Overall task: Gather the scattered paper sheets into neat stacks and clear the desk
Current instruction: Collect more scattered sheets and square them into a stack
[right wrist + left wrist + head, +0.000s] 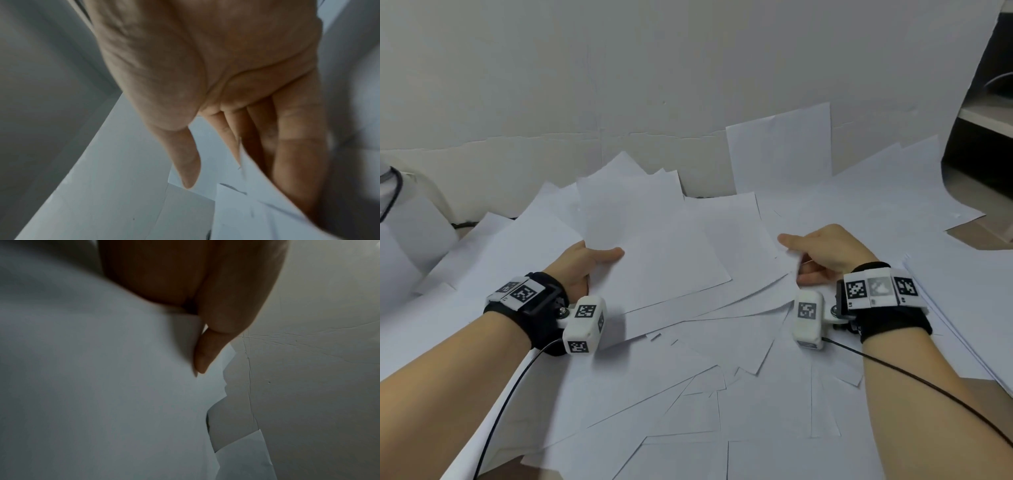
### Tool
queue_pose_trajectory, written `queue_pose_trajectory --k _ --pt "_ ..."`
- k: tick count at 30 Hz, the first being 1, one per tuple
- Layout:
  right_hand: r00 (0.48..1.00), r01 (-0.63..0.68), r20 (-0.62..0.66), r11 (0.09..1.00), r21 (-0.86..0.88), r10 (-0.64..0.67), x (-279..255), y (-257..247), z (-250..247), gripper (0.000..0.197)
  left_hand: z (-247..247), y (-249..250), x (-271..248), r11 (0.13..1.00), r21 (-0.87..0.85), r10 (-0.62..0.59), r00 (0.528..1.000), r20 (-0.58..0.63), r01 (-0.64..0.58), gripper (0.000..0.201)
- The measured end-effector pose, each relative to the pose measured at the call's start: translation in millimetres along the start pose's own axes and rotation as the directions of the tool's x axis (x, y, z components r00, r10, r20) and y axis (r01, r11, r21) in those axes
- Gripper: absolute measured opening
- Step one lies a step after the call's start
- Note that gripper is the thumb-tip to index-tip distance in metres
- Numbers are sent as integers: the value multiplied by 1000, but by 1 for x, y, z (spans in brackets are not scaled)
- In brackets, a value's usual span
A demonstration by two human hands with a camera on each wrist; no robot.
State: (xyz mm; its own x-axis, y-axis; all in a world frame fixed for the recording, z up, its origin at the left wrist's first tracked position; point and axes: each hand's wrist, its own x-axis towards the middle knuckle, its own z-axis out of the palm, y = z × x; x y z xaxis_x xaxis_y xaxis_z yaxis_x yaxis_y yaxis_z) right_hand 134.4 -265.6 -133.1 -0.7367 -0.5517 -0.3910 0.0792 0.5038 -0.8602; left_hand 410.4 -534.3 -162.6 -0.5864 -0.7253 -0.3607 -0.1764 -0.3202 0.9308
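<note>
Head view: left hand [580, 265] pinching left edge of paper bundle [671, 260] mid-frame, right hand [822, 251] gripping right edge, probably; long axis running up-frame.

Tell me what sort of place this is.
Probably a home or office desk against a wall: loose white paper sheets cover the desk, a cracked off-white wall rises behind, and a dark shelving unit stands at right.
</note>
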Motion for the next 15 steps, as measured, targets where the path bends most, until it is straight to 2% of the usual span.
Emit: queue_pose_trajectory --k 2,4,6,8,10,12,15 --pt "999 -38 14 990 -138 41 -2 -4 -4 39 -4 0 0 1000 8 -25 1000 4 24 38" --pt "996 -45 57 965 -258 62 -6 -7 -6 25 -8 1 0 999 17 -35 999 5 35 40" --pt "999 -11 37 949 -316 24 -6 -6 -9 16 -10 2 0 999 29 -37 999 15 36 37" --pt "991 77 -81 949 -306 -107 -4 -6 -13 10 -10 3 -1 998 38 -43 999 20 42 34" --pt "953 162 -207 948 -276 -223 -3 -8 -15 11 -10 3 -1 998 24 -53 998 13 53 33" --pt "946 198 -214 955 -220 -246 -4 -9 -12 11 -10 4 0 996 16 -90 996 7 89 32" --pt "950 196 -246 980 -18 -194 -7 -5 -4 15 -5 6 -5 975 32 -219 976 5 219 20"
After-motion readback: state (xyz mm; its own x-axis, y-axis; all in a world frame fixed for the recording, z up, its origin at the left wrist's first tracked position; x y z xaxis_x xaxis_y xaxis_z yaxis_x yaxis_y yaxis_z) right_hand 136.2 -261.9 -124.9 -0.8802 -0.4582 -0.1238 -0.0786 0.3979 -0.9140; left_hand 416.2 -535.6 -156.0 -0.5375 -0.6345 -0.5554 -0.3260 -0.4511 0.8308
